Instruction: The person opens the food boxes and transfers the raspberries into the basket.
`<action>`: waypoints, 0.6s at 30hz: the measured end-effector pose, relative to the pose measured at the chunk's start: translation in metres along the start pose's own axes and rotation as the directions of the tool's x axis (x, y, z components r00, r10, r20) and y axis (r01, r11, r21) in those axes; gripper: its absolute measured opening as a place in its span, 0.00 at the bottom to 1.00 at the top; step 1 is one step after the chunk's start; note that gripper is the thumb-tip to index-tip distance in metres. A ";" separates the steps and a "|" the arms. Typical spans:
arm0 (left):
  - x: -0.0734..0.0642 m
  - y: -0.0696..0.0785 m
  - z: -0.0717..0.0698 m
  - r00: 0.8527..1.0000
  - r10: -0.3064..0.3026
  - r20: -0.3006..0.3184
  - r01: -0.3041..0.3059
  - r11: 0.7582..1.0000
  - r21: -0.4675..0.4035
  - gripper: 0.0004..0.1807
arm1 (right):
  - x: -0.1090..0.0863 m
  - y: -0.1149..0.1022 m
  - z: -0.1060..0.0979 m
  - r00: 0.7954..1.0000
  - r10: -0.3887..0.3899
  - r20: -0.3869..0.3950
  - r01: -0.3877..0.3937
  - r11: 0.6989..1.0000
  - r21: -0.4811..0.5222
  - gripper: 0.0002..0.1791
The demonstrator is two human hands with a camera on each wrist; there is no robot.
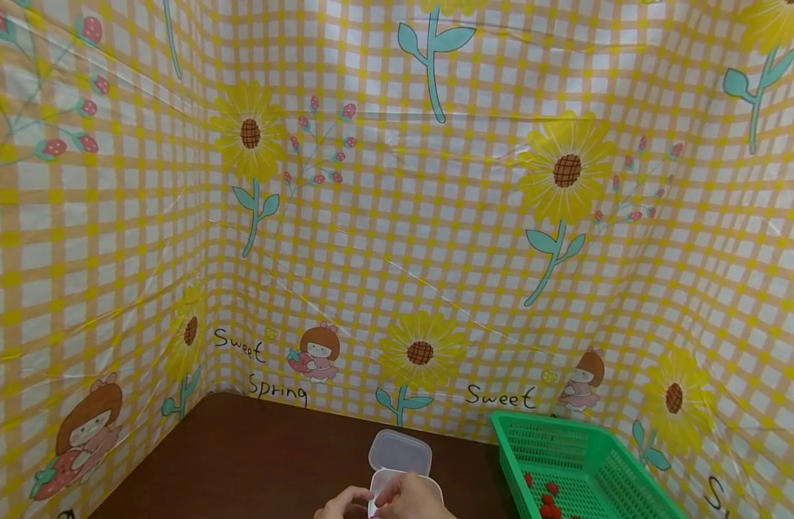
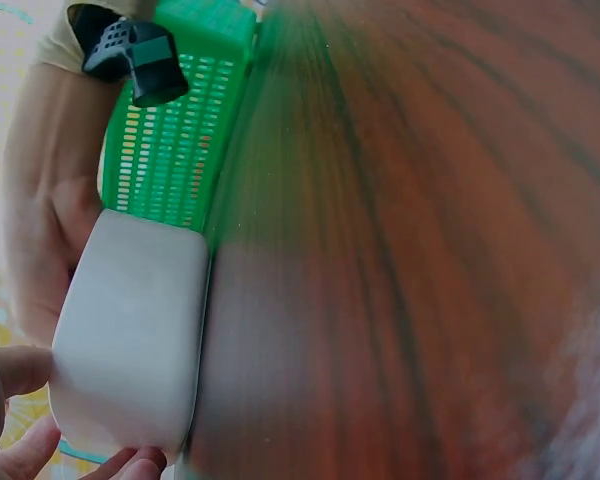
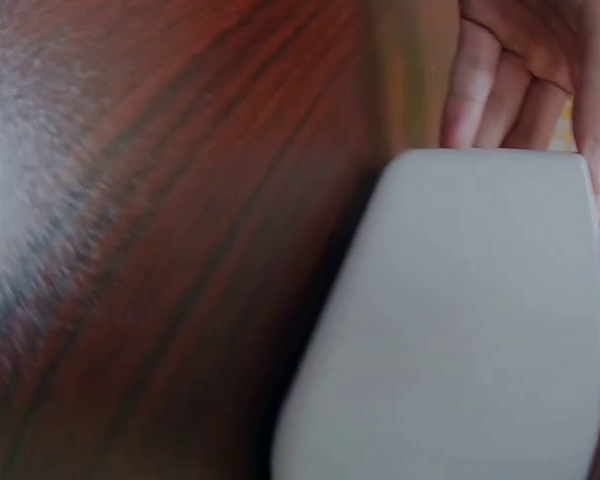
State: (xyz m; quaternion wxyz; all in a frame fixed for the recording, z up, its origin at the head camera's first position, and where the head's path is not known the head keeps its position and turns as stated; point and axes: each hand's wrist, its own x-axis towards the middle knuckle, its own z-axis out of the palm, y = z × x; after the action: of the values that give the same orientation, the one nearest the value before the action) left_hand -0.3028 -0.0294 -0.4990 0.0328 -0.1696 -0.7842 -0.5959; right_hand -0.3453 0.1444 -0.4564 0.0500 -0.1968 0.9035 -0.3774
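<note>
A white plastic box [image 1: 375, 478] stands on the dark table at the bottom of the head view, its clear lid [image 1: 400, 453] folded open behind it. My left hand [image 1: 344, 503] holds the box's left end, thumb by the rim and fingers against the outer wall, as the left wrist view [image 2: 20, 440] also shows. My right hand [image 1: 411, 497] reaches over the rim into the box, fingers bent together around a small red piece [image 1: 388, 499]. The fingertips are partly hidden. Both wrist views show the box's smooth outer wall [image 3: 470, 320].
To the right sits a green slotted basket [image 1: 510, 461] with several small red pieces [image 1: 550, 510] on its floor. Brown wood-grain table [image 1: 267, 461] lies left of the box. A checked, flowered cloth [image 1: 384, 238] walls the table at the back and sides.
</note>
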 end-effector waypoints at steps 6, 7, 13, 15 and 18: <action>0.000 -0.001 0.000 1.000 0.002 0.006 -0.001 1.000 -0.020 0.21 | 0.001 0.004 0.006 1.000 0.009 -0.016 -0.009 1.000 0.028 0.04; 0.000 -0.002 0.000 1.000 0.003 0.001 -0.003 1.000 -0.016 0.21 | 0.001 0.004 0.006 1.000 0.013 -0.022 -0.013 1.000 0.022 0.04; 0.000 -0.003 0.000 1.000 0.007 -0.001 -0.007 1.000 -0.006 0.21 | 0.001 0.005 0.010 0.999 0.015 -0.031 -0.015 1.000 0.000 0.05; 0.001 -0.004 0.000 1.000 0.008 -0.002 -0.008 1.000 -0.008 0.22 | 0.002 0.006 0.011 1.000 0.000 -0.028 0.000 1.000 -0.001 0.05; 0.001 -0.005 0.001 1.000 0.008 -0.009 -0.008 1.000 -0.002 0.22 | 0.002 0.008 0.012 1.000 -0.008 -0.011 0.008 1.000 0.018 0.04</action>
State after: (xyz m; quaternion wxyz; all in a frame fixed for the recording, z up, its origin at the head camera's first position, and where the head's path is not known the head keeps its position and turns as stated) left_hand -0.3056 -0.0296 -0.5036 0.0386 -0.1700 -0.7828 -0.5974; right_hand -0.3466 0.1409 -0.4703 0.0455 -0.1981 0.8996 -0.3866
